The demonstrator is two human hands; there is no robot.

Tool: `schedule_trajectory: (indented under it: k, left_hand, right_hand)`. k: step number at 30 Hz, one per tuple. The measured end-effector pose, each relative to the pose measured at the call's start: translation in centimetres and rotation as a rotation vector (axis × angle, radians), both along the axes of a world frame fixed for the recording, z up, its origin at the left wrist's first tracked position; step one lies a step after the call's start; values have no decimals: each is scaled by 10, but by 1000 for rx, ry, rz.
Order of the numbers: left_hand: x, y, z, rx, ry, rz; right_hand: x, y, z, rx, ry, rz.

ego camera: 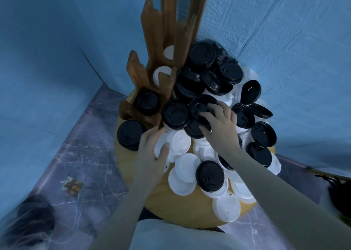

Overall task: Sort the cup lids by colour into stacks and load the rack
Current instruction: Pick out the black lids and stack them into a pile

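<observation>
A heap of black and white cup lids covers a round yellow table (133, 164). The wooden rack (161, 63) stands at the table's far left, with white lids (161, 73) in its upper slots and a black stack (146, 101) in a lower slot. Another black stack (130, 134) sits beside the rack's foot. My right hand (220, 122) grips a black lid (201, 105) in the middle of the heap, fingers curled over its rim. My left hand (152, 151) holds a stack of white lids (178, 143), thumb across the front.
Blue walls close in on the left, back and right. The marble floor (81, 154) lies below, with a small printed wrapper (72, 185) on it. A dark object (340, 194) sits at the right edge. White lids (226, 206) overhang the table's near rim.
</observation>
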State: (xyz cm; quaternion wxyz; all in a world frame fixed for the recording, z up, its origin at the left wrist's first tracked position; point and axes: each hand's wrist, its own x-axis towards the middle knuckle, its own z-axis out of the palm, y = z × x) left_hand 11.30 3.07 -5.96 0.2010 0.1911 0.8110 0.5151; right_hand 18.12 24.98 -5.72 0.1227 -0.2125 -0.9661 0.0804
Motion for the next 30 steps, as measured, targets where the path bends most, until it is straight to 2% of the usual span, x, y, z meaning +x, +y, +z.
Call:
schedule_trajectory:
  k: [4, 7, 8, 10, 12, 14, 16, 18, 20, 22, 25, 27, 30]
  left_hand:
    - [19, 20, 20, -33, -7, -43]
    - [26, 29, 22, 0, -29, -42]
    - [29, 32, 24, 24, -39, -29]
    - [37, 41, 30, 74, -95, 6]
    - [45, 51, 36, 161, -238, 50]
    - [54, 61, 41, 299, -463, 85]
    - [66, 70, 44, 402, -727, 97]
    - [83, 78, 43, 473, -933, 87]
    - [102, 85, 39, 507, -979, 116]
    - [122, 88, 30, 524, -981, 200]
    - [145, 87, 21, 553, -1055, 343]
    - [155, 86, 17, 565, -1111, 401]
    - [164, 84, 15, 590, -1166, 430]
  right_hand:
    - [1, 10, 4, 62, 92, 34]
    - [12, 6, 24, -93, 237, 11]
    - [19, 3, 34, -273, 292, -55]
    - [33, -3, 57, -886, 388, -246]
    - [52, -4, 71, -1449, 468, -408]
    - [74, -3, 74, -1740, 444, -460]
    - [95, -5, 72, -1825, 374, -435]
    - [117, -8, 65, -1805, 318, -401]
    - [137, -7, 56, -1685, 247, -378]
    - [154, -2, 43, -1419, 181, -401]
    - [179, 15, 20, -923, 186, -405]
    - [194, 35, 1, -734, 208, -421]
    - [206, 70, -18, -564, 165, -458]
